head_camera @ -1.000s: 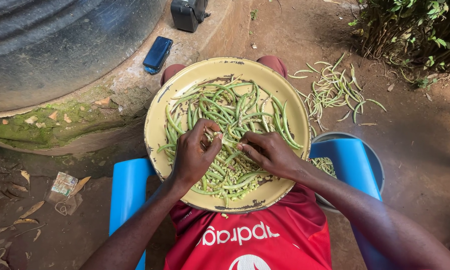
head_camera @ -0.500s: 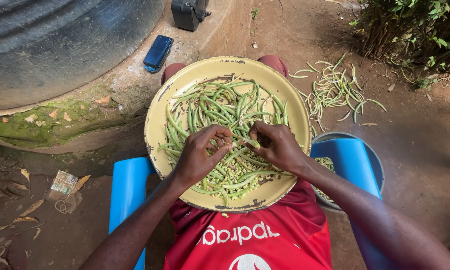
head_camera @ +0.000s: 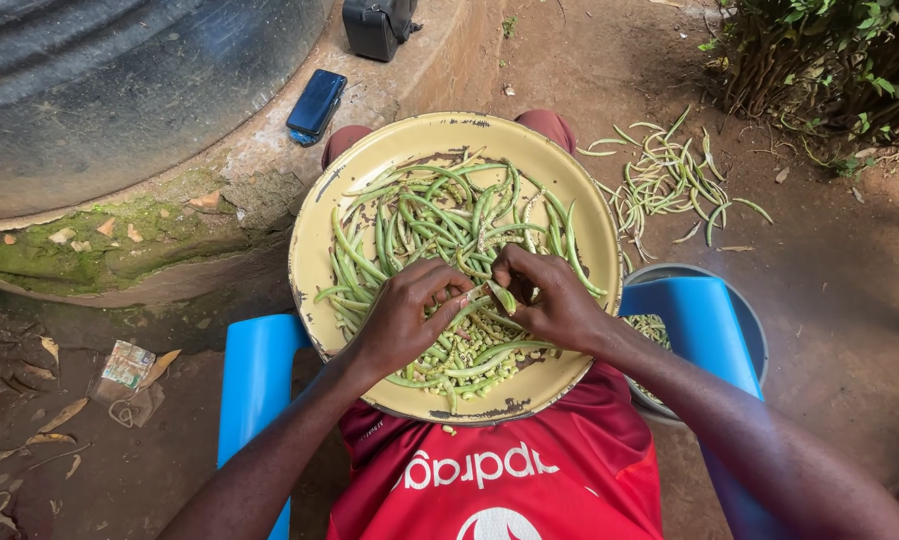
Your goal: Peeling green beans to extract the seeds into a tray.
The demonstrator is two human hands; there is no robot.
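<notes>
Since a moment ago both hands have come closer together over the middle of the plate (head_camera: 315,235), and now they share one pod (head_camera: 497,297) between them. The left hand (head_camera: 405,318) pinches one end with its fingertips, and the right hand (head_camera: 555,300) is closed on the other end, so both hands are holding it and pulling it open. The pod sits right at the middle of the plate, which rests on the person's lap. The work looks about half done: a pile of small pale beans (head_camera: 460,350) lies at 6 o'clock on the plate, but many whole green pods (head_camera: 420,215) still lie from 9 to 2 o'clock. A heap of empty pods (head_camera: 670,180) lies on the dirt at 2 o'clock from the plate. A grey basin (head_camera: 750,330) sits at 4 o'clock, partly behind the blue chair (head_camera: 255,370), with more bits inside. A dark phone (head_camera: 317,103) lies at 11 o'clock on the stone edge beside a big tank (head_camera: 120,90), and a dark box (head_camera: 375,25) sits at 12 o'clock. Nothing blocks the hands; only the pile of whole pods crowds the plate.
</notes>
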